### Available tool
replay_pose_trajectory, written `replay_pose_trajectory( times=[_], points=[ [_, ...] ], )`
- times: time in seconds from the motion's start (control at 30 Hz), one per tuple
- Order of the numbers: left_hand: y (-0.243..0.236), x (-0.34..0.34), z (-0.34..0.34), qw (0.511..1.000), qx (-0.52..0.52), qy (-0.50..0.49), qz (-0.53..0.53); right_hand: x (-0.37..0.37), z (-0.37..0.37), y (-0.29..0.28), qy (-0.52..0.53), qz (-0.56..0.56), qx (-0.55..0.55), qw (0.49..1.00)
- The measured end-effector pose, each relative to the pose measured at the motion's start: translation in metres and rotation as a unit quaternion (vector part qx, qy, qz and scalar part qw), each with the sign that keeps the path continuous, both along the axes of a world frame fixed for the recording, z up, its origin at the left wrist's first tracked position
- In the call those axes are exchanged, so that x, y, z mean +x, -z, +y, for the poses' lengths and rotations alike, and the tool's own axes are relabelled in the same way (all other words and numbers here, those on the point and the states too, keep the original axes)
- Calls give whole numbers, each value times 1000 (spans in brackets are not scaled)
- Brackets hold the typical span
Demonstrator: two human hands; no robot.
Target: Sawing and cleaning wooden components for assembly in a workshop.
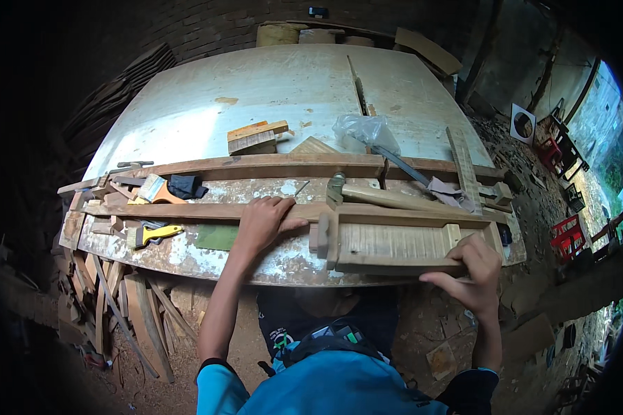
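My left hand is closed over a long wooden rail, fingers over its top and thumb along the near side. To its right lies a shallow wooden drawer-like box with a pale, striped bottom panel and a thick block at its left end. My right hand grips the near right part of this box, thumb below its front edge; some of its fingertips are hidden. Just beyond the box, a wooden mallet lies with its head against the rail. A green sheet lies left of my left forearm.
Brushes with yellow and orange handles lie at left, near a dark cloth. Farther back are a second rail, stacked wood blocks, a plastic bag and a handsaw. Wood strips lean below the table.
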State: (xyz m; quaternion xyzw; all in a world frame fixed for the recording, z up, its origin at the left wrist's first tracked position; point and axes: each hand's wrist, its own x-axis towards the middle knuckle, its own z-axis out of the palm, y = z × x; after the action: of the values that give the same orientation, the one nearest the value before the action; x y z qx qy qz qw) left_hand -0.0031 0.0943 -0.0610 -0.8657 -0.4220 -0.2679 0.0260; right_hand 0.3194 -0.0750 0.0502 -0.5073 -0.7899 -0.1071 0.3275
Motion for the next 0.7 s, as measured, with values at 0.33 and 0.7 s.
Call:
replay_pose_trajectory(
  times=[0.33,0.7],
  points=[
    [8,9,22,999,42,-4,-19,-32,34,78,-18,-21,45,999],
    [7,14,37,999,34,-11,10,-44,55,77,32,-25,-20,999]
  ],
)
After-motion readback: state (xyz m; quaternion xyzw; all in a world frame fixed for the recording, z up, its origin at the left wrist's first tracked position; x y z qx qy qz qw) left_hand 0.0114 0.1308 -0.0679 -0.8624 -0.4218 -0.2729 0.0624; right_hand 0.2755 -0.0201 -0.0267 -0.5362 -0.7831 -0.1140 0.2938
